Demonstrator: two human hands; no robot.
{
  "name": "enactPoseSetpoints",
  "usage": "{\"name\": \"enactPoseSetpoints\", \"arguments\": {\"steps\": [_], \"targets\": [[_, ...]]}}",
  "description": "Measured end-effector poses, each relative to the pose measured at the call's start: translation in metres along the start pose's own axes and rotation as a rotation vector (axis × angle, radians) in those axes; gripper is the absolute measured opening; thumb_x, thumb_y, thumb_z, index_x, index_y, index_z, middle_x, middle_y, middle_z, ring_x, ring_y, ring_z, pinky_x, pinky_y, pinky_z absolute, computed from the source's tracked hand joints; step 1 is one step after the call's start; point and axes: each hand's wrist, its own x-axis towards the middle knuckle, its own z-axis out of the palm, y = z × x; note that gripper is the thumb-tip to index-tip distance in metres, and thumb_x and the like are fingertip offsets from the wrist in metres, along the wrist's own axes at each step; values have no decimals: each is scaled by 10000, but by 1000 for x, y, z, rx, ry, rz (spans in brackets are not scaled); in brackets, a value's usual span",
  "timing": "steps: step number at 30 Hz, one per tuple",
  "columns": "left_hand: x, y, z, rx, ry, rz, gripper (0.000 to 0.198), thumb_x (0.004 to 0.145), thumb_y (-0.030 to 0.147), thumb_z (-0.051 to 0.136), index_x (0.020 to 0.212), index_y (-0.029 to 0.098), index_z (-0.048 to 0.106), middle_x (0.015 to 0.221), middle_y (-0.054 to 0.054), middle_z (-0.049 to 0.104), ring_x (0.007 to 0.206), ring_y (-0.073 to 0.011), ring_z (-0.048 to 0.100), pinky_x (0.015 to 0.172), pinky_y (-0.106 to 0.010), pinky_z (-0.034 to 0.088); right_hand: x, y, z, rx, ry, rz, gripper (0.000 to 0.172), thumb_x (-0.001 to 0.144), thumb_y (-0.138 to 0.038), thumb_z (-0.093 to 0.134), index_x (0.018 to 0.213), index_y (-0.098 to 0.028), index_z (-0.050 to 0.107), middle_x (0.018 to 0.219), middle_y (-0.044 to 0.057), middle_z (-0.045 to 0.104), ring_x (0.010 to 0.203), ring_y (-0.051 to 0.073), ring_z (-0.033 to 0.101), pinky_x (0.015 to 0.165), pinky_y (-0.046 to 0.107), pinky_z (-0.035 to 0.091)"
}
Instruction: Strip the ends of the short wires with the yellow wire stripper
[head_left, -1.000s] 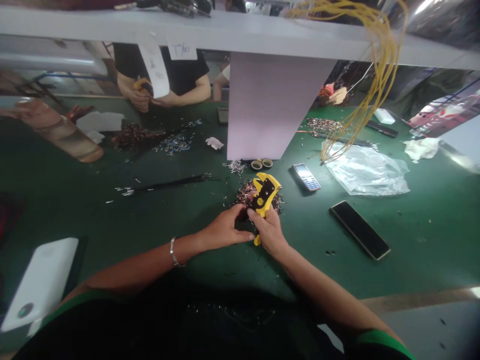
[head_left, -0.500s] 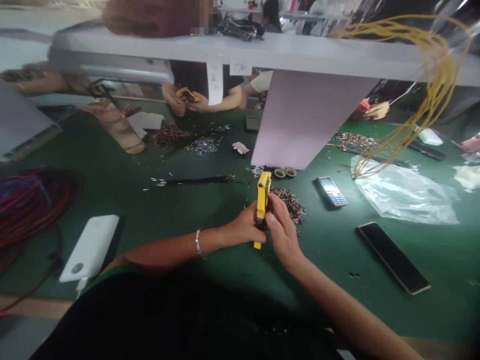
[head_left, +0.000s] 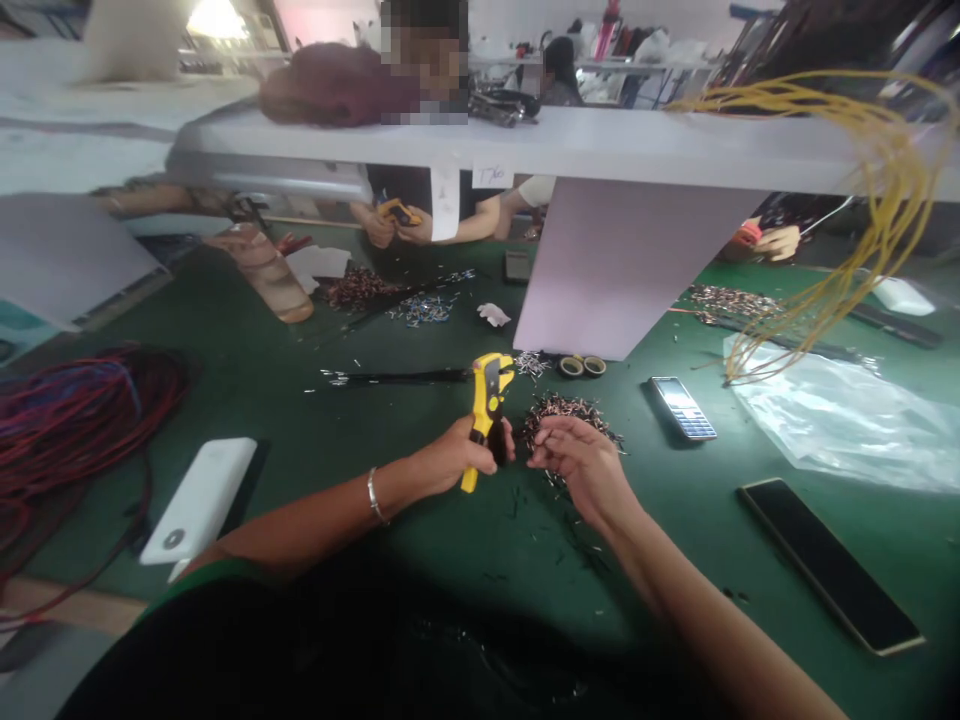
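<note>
Gripping a yellow-and-black plier-like tool (head_left: 484, 400) in the left grip (head_left: 454, 455), wrapping the fingers around its handles and pointing its head upward above a green bench (head_left: 701, 490). Holding the right grip (head_left: 592, 475) near the tool, apart from it on the right, with fingers loosely bent (pinching something small or nothing, cannot tell). Showing a heap of dark and coppery clippings (head_left: 574, 410) just beyond the right grip, partly hidden by its fingers. Wearing a silver-coloured bracelet (head_left: 373, 492) on the wrist behind the left grip. Showing a bundle of black wires (head_left: 409, 378) beyond the left grip and to its left, plus a small pile of white bits (head_left: 532, 363) beyond the gap between both grips, near two rolls of tape (head_left: 583, 368). Featuring a keypad phone (head_left: 682, 408) beyond and right of the right grip, and a dark-screened smartphone (head_left: 829, 565) farther right and nearer the body. Including a white power bank (head_left: 199, 500) well left of the left grip, with a coil of red cable (head_left: 82, 430) farther left. Picturing, far beyond the left grip, a co-worker's hands (head_left: 418, 226) with a similar tool (head_left: 397, 212).
</note>
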Motion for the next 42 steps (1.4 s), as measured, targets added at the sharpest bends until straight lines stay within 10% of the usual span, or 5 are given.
{"name": "enactPoseSetpoints", "arguments": {"steps": [12, 18, 28, 42], "targets": [[5, -14, -29, 39, -5, 88, 355, 513, 64, 639, 861, 129, 668, 839, -58, 703, 892, -228, 664, 934, -403, 462, 21, -12, 31, 360, -334, 145, 583, 907, -619, 416, 1114, -130, 655, 1198, 180, 719, 1182, 345, 639, 1100, 619, 392], [3, -13, -30, -20, -2, 147, 480, 505, 47, 646, 975, 142, 634, 904, -52, 697, 855, -227, 671, 925, -430, 475, 38, -6, 10, 353, -270, 82, 617, 861, -691, 471, 1109, -148, 631, 1249, 191, 682, 1256, 358, 583, 1085, 646, 399], [-34, 13, 11, 208, -414, 117, 515, 696, 143, 667, 1203, 177, 583, 1051, -91, 662, 1038, -260, 634, 970, -474, 465, 37, 8, 18, 366, -164, 155, 623, 844, -721, 449, 1048, -161, 632, 1154, 175, 722, 1202, 349, 607, 1051, 585, 457], [-38, 9, 11, 404, -478, 208, 412, 607, 112, 594, 1015, 152, 629, 967, -90, 723, 903, -238, 660, 847, -376, 527, 44, 25, 42, 387, -32, 102, 419, 878, -595, 512, 954, -194, 610, 1060, 148, 743, 1177, 327, 649, 1086, 572, 433]]}}
